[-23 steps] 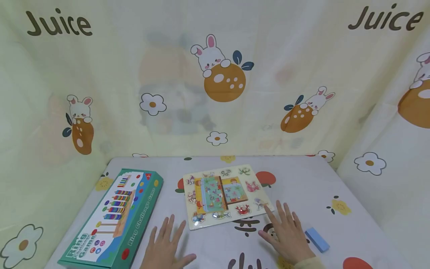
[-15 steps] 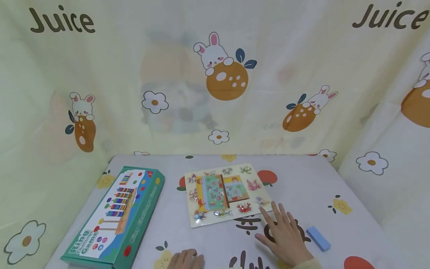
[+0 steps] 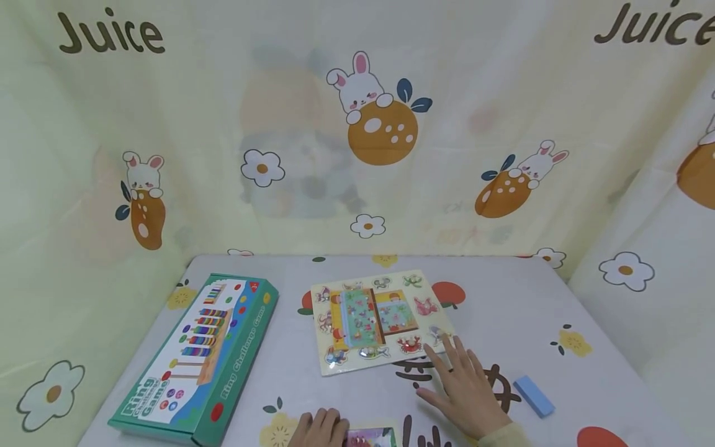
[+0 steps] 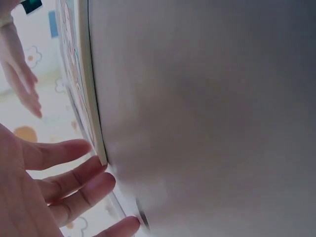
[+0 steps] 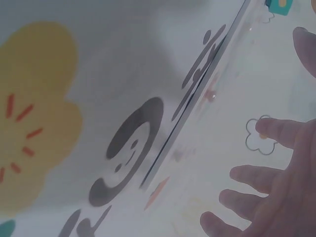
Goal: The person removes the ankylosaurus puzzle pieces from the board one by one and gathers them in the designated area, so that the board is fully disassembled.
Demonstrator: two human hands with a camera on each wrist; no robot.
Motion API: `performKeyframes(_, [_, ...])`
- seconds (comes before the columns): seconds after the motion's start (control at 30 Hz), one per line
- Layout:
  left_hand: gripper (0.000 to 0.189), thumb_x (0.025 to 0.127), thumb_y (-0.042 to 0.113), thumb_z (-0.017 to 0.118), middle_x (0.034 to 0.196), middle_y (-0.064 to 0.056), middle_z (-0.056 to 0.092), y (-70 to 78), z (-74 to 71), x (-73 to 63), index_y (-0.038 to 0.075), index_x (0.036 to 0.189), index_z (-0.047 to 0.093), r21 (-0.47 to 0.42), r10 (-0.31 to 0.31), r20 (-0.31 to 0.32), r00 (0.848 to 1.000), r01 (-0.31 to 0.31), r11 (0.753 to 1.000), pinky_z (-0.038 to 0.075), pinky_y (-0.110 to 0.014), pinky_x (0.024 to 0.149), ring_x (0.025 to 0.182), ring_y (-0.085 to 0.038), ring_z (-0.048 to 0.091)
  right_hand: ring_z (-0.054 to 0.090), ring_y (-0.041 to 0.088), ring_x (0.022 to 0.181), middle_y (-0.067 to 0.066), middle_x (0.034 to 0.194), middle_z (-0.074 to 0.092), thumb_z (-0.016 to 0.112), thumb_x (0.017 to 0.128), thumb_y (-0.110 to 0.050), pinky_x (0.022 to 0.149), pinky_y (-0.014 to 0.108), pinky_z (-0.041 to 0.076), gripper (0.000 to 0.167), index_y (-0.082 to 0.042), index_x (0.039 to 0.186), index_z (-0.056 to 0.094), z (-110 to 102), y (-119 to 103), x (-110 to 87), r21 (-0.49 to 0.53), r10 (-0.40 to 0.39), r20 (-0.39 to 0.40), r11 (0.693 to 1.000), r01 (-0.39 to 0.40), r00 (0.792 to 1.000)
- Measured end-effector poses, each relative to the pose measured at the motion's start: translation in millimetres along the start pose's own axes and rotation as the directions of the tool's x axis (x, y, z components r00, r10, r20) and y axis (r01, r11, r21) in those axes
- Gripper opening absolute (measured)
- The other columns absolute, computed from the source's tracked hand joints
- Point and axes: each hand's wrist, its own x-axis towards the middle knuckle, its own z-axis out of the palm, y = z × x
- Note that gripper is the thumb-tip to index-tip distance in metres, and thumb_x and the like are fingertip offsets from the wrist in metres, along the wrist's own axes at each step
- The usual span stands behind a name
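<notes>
My left hand (image 3: pixel 323 428) is at the bottom of the head view, fingers bent at the left side of a picture board (image 3: pixel 370 437) with a purple and pink picture. In the left wrist view the fingertips hook over the far corner of that board (image 4: pixel 81 64), whose cream edge runs along the cloth; the thumb is hidden. A cream puzzle board (image 3: pixel 365 323) with animal pieces round a bedroom picture lies in mid-table. My right hand (image 3: pixel 466 391) is spread beside its lower right corner, holding nothing. In the right wrist view the fingers (image 5: pixel 247 177) are straight and parted.
A green ring game box (image 3: pixel 195 357) lies at the left. To the right of my right hand is a blue block (image 3: pixel 534 396). A printed cloth (image 3: pixel 491 292) covers the table, and a patterned curtain (image 3: pixel 301 155) stands behind it.
My left hand went from spread to bent and drew back toward the bottom edge. The picture board has come into view beside it. My right hand moved slightly down and left in the picture.
</notes>
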Motion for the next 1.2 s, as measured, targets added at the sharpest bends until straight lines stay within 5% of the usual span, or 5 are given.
performKeyframes(0.27, [0.084, 0.075, 0.081, 0.050, 0.111, 0.000, 0.048, -17.0, -11.4, 23.0, 0.011, 0.120, 0.054, -0.071, -0.007, 0.076, 0.997, 0.013, 0.997, 0.045, -0.038, 0.083, 0.097, -0.015, 0.045, 0.027, 0.043, 0.139, 0.022, 0.149, 0.033, 0.067, 0.084, -0.050, 0.108, 0.061, 0.025, 0.070, -0.010, 0.139, 0.050, 2, -26, 8.8, 0.025, -0.154, 0.066, 0.988, 0.153, 0.986])
performKeyframes(0.43, [0.086, 0.067, 0.076, 0.064, 0.115, 0.001, 0.048, -23.0, -18.8, 30.6, 0.011, 0.123, 0.058, -0.103, -0.039, 0.156, 0.987, 0.055, 0.993, 0.046, -0.042, 0.088, 0.102, -0.016, 0.046, 0.037, 0.040, 0.133, 0.018, 0.139, 0.047, 0.068, 0.085, -0.045, 0.103, 0.058, 0.035, 0.049, -0.011, 0.121, 0.064, 9, -52, 13.1, 0.108, -0.347, 0.154, 0.936, 0.334, 0.925])
performKeyframes(0.6, [0.086, 0.063, 0.073, 0.069, 0.112, 0.001, 0.048, -24.9, -22.0, 34.7, 0.012, 0.123, 0.058, -0.112, -0.072, 0.176, 0.982, 0.093, 0.989, 0.046, -0.045, 0.087, 0.100, -0.015, 0.044, 0.043, 0.033, 0.127, 0.009, 0.129, 0.053, 0.069, 0.085, -0.041, 0.100, 0.055, 0.040, 0.033, -0.018, 0.108, 0.068, 15, -71, 16.5, 0.140, -0.448, 0.185, 0.893, 0.427, 0.875])
performKeyframes(0.87, [0.088, 0.059, 0.069, 0.075, 0.105, -0.001, 0.047, -22.2, -20.7, 43.8, 0.012, 0.124, 0.058, -0.117, -0.105, 0.251, 0.962, 0.138, 0.983, 0.045, -0.047, 0.089, 0.098, -0.017, 0.044, 0.045, 0.016, 0.104, 0.001, 0.113, 0.051, 0.074, 0.081, -0.035, 0.086, 0.035, 0.045, 0.025, -0.019, 0.100, 0.067, 21, -86, 27.2, 0.174, -0.436, 0.242, 0.898, 0.403, 0.867])
performKeyframes(1.2, [0.076, 0.063, 0.058, 0.078, 0.101, 0.000, 0.046, -21.0, -17.5, 42.0, 0.011, 0.119, 0.059, -0.073, -0.090, 0.178, 0.980, 0.104, 0.992, 0.045, -0.041, 0.082, 0.092, -0.015, 0.041, 0.041, 0.007, 0.076, -0.005, 0.089, 0.046, 0.080, 0.073, -0.020, 0.065, 0.024, 0.041, 0.026, -0.013, 0.093, 0.066, 23, -105, 32.9, 0.135, -0.376, 0.314, 0.927, 0.351, 0.872])
